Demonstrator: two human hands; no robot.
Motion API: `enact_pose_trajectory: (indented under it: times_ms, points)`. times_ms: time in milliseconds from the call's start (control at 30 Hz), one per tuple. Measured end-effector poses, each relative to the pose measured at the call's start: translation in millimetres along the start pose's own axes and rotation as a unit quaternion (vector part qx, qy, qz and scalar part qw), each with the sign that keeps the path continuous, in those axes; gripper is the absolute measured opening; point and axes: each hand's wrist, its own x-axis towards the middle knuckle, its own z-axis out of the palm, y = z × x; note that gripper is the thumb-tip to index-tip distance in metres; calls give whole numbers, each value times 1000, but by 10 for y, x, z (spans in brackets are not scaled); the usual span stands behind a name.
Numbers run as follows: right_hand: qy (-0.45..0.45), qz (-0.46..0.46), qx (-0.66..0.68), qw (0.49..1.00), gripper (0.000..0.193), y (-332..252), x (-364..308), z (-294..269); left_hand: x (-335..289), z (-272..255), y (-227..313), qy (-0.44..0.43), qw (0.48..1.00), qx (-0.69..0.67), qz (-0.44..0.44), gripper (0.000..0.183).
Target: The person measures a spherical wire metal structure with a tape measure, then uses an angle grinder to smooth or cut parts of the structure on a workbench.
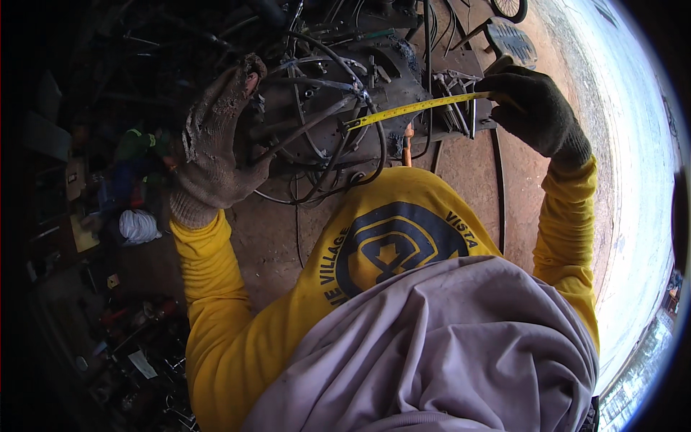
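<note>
Head view. Two gloved hands and one tape appear. My right hand [538,109], in a dark knitted glove, has its fingers closed on one yellow, flat measuring tape [414,109]; the blade extends leftward, its free end over one frame of several dark, bent metal rods [311,127]. Whether blade and rods touch, I cannot tell. My left hand [219,137], in a dirt-caked brown knitted glove, is beside the frame, fingers straight and unclenched. Beyond: one dark slotted seat [512,42], one spoked wheel [510,7], one white bundle [139,227].
</note>
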Motion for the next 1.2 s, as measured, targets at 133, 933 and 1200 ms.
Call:
enact_pose_trajectory:
  times_ms: [133, 933, 1200]
  points:
    - [1, 4, 2, 1000, 28, -56, -43, 30, 22, -17, -27, -1, 1000, -9, -1, 91]
    - [10, 42, 4, 999, 30, -8, -113, 141, 17, 71, -48, 15, 1000, 1, -11, 88]
    - [13, 38, 12, 999, 29, 31, -116, 154, 50, 92, -36, 22, 1000, 1, 3, 88]
